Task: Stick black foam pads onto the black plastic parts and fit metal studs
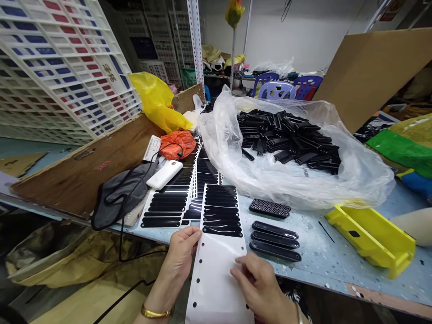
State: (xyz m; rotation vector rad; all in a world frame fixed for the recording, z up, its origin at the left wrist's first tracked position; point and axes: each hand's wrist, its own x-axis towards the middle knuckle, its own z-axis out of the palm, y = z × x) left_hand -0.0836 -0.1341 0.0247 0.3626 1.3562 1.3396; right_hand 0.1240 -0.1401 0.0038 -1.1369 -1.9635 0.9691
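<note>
A white backing sheet (218, 270) with a column of black strip stickers (222, 210) at its far end hangs over the table's front edge. My left hand (184, 252) pinches its left edge between thumb and fingers. Above the bare right part of the sheet is my right hand (258, 285), its fingers half curled, tips apart, with nothing visible in them. Whether those fingertips touch the paper I cannot tell. Right of the sheet lie several long black plastic pieces (275, 249), smooth side up. Just behind them is a black piece with a patterned face (270, 208).
A clear plastic bag (364, 175) heaped with black pieces (290, 139) fills the table's back. A yellow bin (371, 240) stands at right. More sticker sheets (165, 204), a white power bank (164, 174), a grey cloth (118, 193) and a cable lie left, beside a wooden board (77, 166).
</note>
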